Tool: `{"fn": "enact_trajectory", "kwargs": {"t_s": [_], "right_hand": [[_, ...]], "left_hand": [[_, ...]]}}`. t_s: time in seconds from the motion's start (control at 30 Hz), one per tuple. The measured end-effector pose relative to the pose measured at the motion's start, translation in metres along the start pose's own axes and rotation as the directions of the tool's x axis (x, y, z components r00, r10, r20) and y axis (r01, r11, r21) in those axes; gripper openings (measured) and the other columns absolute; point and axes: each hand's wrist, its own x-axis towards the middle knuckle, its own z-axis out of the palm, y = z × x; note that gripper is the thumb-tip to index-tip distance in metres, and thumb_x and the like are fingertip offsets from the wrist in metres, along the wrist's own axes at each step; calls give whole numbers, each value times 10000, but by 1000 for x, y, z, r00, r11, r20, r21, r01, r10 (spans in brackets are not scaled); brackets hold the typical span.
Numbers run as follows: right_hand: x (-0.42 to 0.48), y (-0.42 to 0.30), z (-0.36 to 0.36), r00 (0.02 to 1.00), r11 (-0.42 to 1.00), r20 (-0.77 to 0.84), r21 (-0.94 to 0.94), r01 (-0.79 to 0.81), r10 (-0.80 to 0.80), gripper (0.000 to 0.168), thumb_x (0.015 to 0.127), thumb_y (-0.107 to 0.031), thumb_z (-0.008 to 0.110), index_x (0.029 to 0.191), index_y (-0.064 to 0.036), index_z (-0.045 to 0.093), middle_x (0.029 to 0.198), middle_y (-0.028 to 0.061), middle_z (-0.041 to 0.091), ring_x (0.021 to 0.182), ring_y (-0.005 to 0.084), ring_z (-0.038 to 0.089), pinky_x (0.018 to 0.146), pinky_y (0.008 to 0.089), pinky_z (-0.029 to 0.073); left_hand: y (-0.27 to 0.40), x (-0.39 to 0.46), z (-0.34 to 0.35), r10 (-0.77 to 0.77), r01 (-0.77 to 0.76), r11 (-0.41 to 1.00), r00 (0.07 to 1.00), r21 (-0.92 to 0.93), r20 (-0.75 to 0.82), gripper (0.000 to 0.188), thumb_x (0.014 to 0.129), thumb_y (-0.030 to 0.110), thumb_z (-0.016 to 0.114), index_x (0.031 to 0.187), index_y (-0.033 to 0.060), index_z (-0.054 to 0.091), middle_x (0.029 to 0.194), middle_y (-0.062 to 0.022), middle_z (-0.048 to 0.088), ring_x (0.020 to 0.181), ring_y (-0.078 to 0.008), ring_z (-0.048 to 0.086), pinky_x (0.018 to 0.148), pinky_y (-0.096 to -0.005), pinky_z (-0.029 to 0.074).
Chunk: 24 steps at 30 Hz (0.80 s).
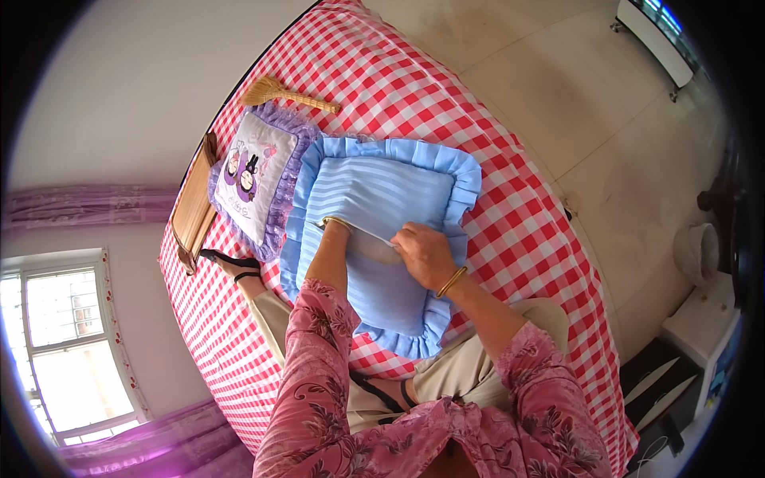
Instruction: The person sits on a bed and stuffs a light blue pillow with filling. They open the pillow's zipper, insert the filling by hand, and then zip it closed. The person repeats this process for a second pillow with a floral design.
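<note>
A blue striped pillowcase with a ruffled edge (382, 185) lies before me on the bed, with a pillow inside it. Its opening runs across the middle, and part of the pale pillow (373, 248) shows there. My left hand is inside the opening up to the wrist, where a gold-coloured bangle sits; the hand itself is hidden under the cloth, so its fingers cannot be seen. With bent fingers my right hand (424, 254) pinches the edge of the opening, right of the centre. A bangle is on that wrist too.
Left of the blue pillowcase lies a white cushion with purple lace ruffles (257, 173). Beyond it are a straw hand broom (293, 98) and a folded brown mat (194, 209). A red-and-white checked sheet (418, 89) covers the bed. My legs are folded on it, close to the pillowcase.
</note>
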Motion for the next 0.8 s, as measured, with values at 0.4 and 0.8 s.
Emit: {"fn": "enact_trajectory", "kwargs": {"t_s": [0.4,0.8], "right_hand": [[-1,0,-2,1000,999,-1,-37,-31,31,33,794,-61,607,789,-53,575,771,102,556,754,303,586,643,413,463],[0,-4,-1,998,999,-49,-15,-33,32,55,783,-55,642,801,-50,590,790,105,566,757,300,597,650,398,480]], "left_hand": [[5,31,-5,16,-14,994,1000,110,-12,462,841,395,558,1192,101,622,1196,-102,612,1134,-204,550,962,-320,415],[-12,-20,9,156,-179,972,976,-155,-149,571,892,353,524,1386,76,453,1416,-131,450,1304,-297,411,1108,-391,287]]}}
